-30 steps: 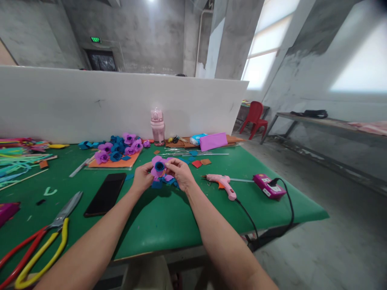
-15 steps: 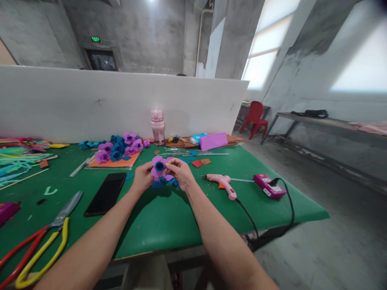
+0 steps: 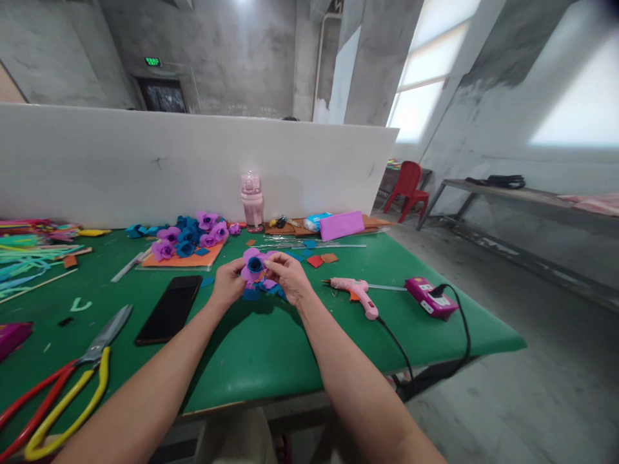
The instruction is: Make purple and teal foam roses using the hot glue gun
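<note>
Head: left hand (image 3: pixel 227 283), right hand (image 3: pixel 289 276) pinch foam flower (image 3: pixel 253 264).

It is a craft workshop in a bare concrete hall: a green bench (image 3: pixel 271 361) carries foam flowers (image 3: pixel 191 235), a glue gun (image 3: pixel 355 291), scissors (image 3: pixel 72 380) and straws (image 3: pixel 24 258) at its left edge.

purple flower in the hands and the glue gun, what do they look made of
The purple flower, held by the left hand and right hand, looks like matte craft foam or felt: thick, soft-edged petals with no shine, a blue rolled centre. The glue gun looks like smooth pink moulded plastic with a faint gloss.
</note>
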Demonstrator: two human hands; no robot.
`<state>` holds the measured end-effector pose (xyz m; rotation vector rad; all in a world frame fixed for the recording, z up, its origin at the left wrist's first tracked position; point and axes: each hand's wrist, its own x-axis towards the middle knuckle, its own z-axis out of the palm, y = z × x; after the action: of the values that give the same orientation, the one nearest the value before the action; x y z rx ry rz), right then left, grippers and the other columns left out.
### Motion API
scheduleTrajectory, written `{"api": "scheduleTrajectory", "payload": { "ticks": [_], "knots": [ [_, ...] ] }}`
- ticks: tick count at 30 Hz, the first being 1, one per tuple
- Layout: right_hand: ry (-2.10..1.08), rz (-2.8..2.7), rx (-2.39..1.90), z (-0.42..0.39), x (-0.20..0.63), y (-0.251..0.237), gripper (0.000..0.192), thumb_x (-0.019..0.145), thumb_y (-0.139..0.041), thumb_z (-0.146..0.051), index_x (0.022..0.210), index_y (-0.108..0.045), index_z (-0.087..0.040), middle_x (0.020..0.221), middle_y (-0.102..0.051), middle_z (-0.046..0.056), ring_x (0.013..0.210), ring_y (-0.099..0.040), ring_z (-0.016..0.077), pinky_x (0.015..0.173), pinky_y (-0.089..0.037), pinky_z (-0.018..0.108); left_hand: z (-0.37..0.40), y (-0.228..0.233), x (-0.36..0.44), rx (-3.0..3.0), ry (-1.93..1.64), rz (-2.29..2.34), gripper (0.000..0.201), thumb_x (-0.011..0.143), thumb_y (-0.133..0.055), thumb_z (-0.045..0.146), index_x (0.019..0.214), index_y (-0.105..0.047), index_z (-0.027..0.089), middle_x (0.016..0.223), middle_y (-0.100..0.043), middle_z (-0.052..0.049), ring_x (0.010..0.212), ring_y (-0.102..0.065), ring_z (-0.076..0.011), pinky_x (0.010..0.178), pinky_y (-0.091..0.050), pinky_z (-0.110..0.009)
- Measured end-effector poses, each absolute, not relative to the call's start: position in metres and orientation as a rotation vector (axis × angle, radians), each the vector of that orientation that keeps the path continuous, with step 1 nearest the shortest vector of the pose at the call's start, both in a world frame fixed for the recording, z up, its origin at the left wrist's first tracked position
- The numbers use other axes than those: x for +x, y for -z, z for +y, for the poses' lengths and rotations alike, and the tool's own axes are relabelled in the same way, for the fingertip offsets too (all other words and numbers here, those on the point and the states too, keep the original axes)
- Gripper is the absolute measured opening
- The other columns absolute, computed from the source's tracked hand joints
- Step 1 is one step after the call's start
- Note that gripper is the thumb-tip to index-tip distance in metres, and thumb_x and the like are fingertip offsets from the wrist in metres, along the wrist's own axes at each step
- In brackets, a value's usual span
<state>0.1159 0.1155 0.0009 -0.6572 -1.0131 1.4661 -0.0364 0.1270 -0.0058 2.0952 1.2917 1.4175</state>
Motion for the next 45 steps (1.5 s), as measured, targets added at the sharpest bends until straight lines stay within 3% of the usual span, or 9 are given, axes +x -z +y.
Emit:
{"api": "scheduleTrajectory", "payload": {
  "ticks": [17,23,45],
  "knots": [
    [-1.421,-1.078,-0.683,0.1153,0.1162,-0.0044,0.034,0.055,-0.077,-0.034,0.080,-0.059,-0.019,0.061,-0.060,-0.003,0.051,-0.052,0.0080,0.050,-0.041,0.020,0.1269,0.0048,-0.0362,2.097,-1.414,1.271,0.022,0.067,-0.056,0.029,0.077,-0.071,0.016,0.074,-0.070,0.000,0.067,-0.059,-0.0155,0.062,-0.046,-0.022],
    [-1.395,-1.020,-0.692,0.1147,0.1170,-0.0076,0.027,0.065,-0.069,-0.042,0.072,-0.059,-0.018,0.058,-0.054,-0.005,0.051,-0.049,0.0073,0.053,-0.042,0.021,0.1254,0.0035,-0.0363,2.150,-1.418,1.233,0.021,0.069,-0.055,0.029,0.078,-0.071,0.017,0.078,-0.071,-0.002,0.074,-0.061,-0.0180,0.070,-0.046,-0.025],
    [-1.301,-1.064,-0.701,0.1147,0.1141,-0.0031,0.026,0.061,-0.073,-0.039,0.058,-0.057,-0.018,0.053,-0.051,-0.005,0.048,-0.045,0.0069,0.050,-0.039,0.021,0.1219,0.0043,-0.0344,2.304,-1.287,1.182,0.019,0.073,-0.055,0.027,0.081,-0.070,0.019,0.080,-0.070,-0.004,0.079,-0.061,-0.0184,0.074,-0.045,-0.026]
  ]
}}
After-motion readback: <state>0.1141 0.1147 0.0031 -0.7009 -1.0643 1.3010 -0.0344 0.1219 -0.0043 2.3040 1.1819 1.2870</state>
